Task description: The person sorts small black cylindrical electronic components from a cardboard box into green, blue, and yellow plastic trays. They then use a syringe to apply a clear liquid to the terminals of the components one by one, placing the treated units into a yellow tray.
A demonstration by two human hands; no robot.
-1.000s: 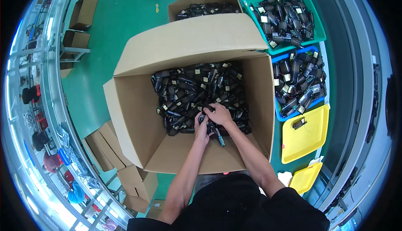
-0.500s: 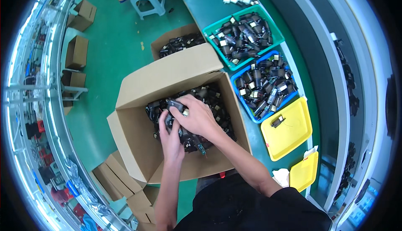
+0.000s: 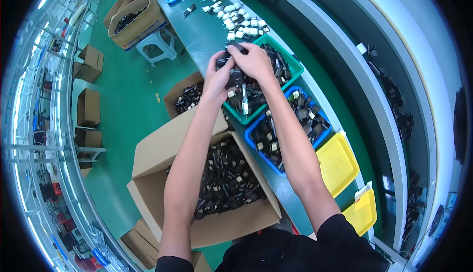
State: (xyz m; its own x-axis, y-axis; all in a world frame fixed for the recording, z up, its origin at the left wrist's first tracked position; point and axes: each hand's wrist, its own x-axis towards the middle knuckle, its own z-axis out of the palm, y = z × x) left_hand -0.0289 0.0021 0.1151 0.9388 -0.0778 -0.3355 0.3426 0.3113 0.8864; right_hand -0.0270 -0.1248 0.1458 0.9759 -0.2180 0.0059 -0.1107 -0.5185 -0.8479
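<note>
My left hand (image 3: 217,77) and my right hand (image 3: 254,63) are close together over the green tray (image 3: 294,79). Their curled fingers wrap round a bunch of dark cylindrical parts (image 3: 236,75), whose exact kind I cannot make out. Similar parts, several with cream-coloured ends, fill the tray beneath. Below my forearms stands an open cardboard box (image 3: 148,193) with a heap of the same dark parts (image 3: 229,178) inside. A blue tray (image 3: 323,136) of these parts sits beside the green one, partly hidden by my right forearm.
White blocky pieces (image 3: 239,21) lie on the green bench (image 3: 197,30) beyond the trays. Two yellow trays (image 3: 340,161) are at the near right. Another parts carton (image 3: 172,97) stands left of the bench; farther off, a carton rests on a white stool (image 3: 162,50).
Both hands have gone up out of the cardboard box to over the green tray, carrying dark parts. The view has shifted, showing more of the far bench.
</note>
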